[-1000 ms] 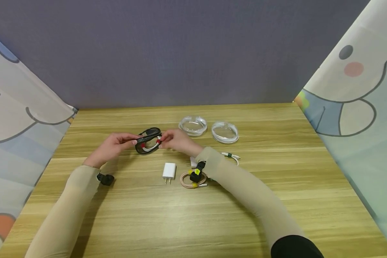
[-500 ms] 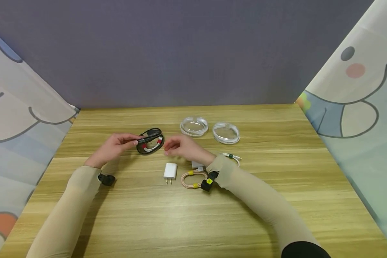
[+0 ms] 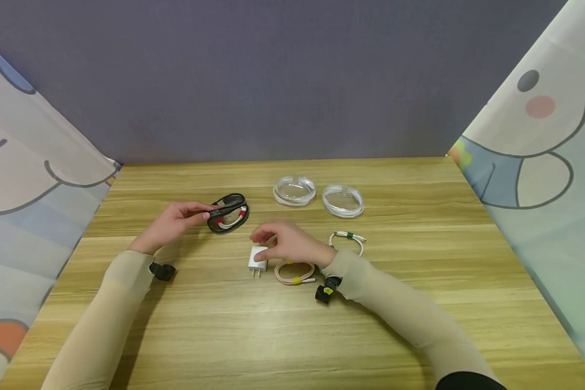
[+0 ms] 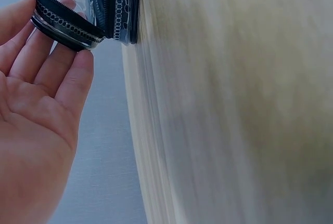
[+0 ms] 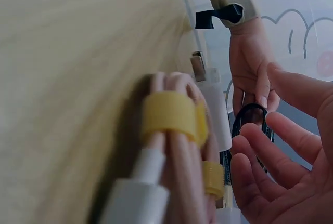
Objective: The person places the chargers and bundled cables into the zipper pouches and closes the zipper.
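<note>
My left hand (image 3: pixel 175 223) pinches the raised lid of a clear, round zip pouch (image 3: pixel 227 207) with black edges. The left wrist view shows the pouch's black zipper (image 4: pixel 67 18) parted, thumb and fingers on the lid. Inside the pouch lies a coiled white cable (image 3: pixel 231 223) with red ties. My right hand (image 3: pixel 290 242) hovers over a white charger plug (image 3: pixel 258 264), fingers loosely bent and holding nothing. In the right wrist view the charger (image 5: pixel 213 115) stands apart from those fingers. Beneath the right hand lies a coiled pink cable (image 3: pixel 286 281) with yellow ties, partly hidden.
Two coiled white cables, one at the back middle (image 3: pixel 294 201) and one to its right (image 3: pixel 343 211), lie on the wooden table (image 3: pixel 253 336). A white cable with a green tie (image 3: pixel 361 246) is partly behind the right wrist. A grey panel (image 3: pixel 283 81) rises behind the table.
My right hand has left the pouch and moved right and toward me, over the charger plug. The left hand keeps its hold on the pouch lid.
</note>
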